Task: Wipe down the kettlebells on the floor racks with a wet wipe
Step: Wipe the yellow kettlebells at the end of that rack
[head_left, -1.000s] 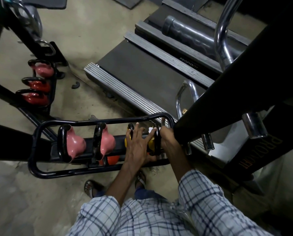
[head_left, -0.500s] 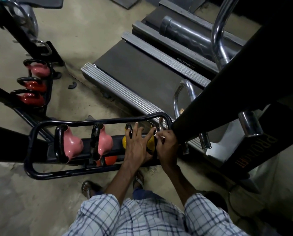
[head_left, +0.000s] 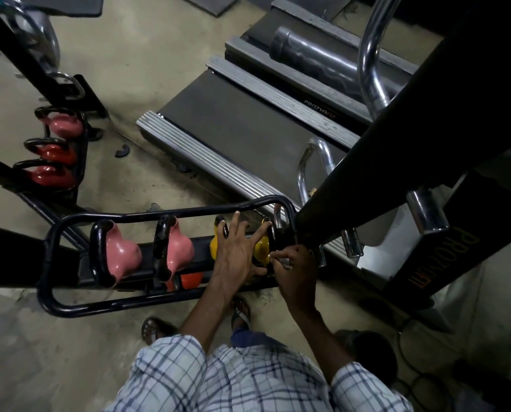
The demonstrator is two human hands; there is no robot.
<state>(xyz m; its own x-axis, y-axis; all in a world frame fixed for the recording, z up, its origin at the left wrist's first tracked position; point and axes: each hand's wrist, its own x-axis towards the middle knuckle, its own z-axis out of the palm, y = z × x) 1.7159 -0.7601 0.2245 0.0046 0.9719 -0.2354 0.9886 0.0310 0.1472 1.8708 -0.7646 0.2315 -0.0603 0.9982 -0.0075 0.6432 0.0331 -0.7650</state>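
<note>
A black tubular floor rack holds two pink kettlebells and two yellow kettlebells at its right end. My left hand lies spread with straight fingers over the yellow kettlebells, between their black handles. My right hand is curled at the near side of the rightmost yellow kettlebell, pinching a small pale wipe that is mostly hidden by the fingers. An orange-red kettlebell shows low behind the rack's bar.
A second rack at the left holds one pink and two red kettlebells. A treadmill deck lies beyond the rack. A thick black machine post crosses right above the rack's end. My sandalled feet stand on concrete floor.
My right hand has drawn back from the far side of the rightmost yellow kettlebell's handle to its near side. My left hand stays spread on the yellow kettlebells.
</note>
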